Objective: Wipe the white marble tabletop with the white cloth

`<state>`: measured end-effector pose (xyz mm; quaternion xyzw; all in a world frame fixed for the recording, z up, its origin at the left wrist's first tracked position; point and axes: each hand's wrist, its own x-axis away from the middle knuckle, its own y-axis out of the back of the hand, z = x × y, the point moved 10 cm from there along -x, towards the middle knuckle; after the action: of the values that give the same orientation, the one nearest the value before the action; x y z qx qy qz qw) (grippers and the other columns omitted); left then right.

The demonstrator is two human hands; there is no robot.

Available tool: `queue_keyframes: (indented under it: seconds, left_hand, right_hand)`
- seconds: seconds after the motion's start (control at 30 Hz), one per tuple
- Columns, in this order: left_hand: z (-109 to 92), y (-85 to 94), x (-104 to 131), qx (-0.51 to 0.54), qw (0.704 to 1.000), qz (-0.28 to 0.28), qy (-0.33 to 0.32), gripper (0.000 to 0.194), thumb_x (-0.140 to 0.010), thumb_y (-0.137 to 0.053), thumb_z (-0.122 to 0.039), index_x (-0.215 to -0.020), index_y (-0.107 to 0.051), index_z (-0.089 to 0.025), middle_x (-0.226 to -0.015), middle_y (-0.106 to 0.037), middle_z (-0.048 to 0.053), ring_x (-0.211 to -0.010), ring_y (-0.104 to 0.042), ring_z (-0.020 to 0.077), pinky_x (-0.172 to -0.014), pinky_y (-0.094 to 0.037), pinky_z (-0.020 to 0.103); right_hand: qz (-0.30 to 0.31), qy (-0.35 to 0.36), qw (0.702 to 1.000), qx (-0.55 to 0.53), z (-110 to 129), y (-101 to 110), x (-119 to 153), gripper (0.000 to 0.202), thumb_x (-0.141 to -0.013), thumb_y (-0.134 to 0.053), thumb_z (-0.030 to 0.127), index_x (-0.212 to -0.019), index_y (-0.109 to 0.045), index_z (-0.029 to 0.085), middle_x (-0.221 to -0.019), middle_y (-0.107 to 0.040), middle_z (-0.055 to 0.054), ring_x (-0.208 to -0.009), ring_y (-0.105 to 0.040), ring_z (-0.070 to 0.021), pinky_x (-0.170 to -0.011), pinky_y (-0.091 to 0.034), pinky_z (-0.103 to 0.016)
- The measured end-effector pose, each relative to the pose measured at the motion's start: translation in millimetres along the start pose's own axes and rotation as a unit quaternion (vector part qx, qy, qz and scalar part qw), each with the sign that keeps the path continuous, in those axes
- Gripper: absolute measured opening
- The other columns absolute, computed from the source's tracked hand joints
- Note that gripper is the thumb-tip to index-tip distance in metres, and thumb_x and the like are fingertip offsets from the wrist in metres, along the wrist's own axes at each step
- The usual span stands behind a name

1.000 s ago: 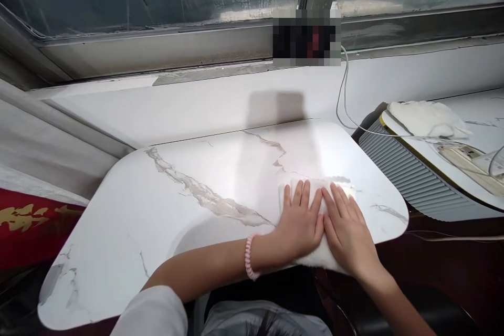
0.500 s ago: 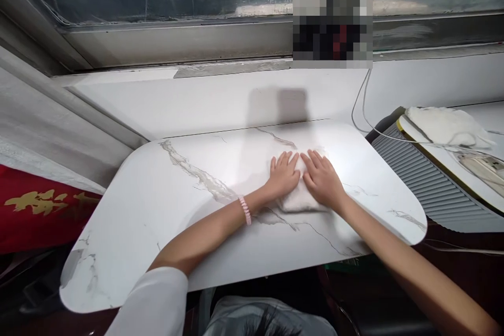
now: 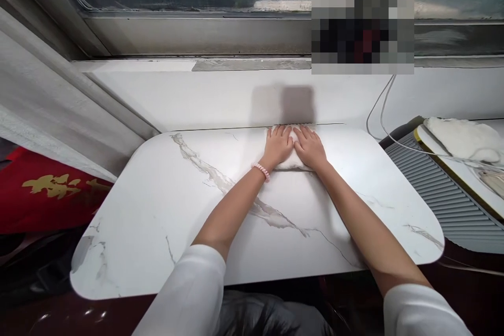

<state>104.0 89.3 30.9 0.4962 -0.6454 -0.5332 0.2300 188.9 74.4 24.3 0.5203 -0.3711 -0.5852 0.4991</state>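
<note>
On my feed, the left hand lies flat with fingers extended on the white cloth, near the middle of the tabletop's rear edge; the right hand lies likewise beside it, neither gripping. I'd worry that pushing farther back could bunch the cloth against the white panel, with hardly any room behind it.

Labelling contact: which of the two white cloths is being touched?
The cloth under the left hand and right hand, on the near table; the other cloth lies on the ribbed table, untouched.
</note>
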Motion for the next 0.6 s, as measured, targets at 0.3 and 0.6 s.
queue_keyframes:
  seconds: [0.3,0.6]
  left_hand:
    - [-28.3,13.1,134.9,0.002,0.998,0.052,-0.037,0.049,-0.100,-0.029,-0.029,-0.146,-0.039,-0.015,-0.154,-0.036,0.012,-0.144,-0.026,0.0263,-0.119,-0.015,0.052]
    - [-40.1,35.1,237.7,-0.006,0.989,0.091,-0.119,0.052,-0.100,-0.031,-0.031,-0.149,-0.032,-0.013,-0.156,-0.031,0.016,-0.146,-0.020,0.0287,-0.117,-0.017,0.055]
  right_hand:
    - [0.010,0.029,0.999,0.040,56.9,19.3,137.1,0.054,-0.099,-0.024,0.027,-0.147,-0.038,0.008,-0.155,-0.032,-0.020,-0.144,-0.025,-0.0298,-0.115,-0.023,-0.051]
    - [-0.049,0.063,0.996,0.038,115.5,41.4,234.6,0.067,-0.094,-0.035,0.023,-0.156,-0.012,0.012,-0.153,-0.034,-0.022,-0.144,-0.026,-0.0324,-0.113,-0.025,-0.054]
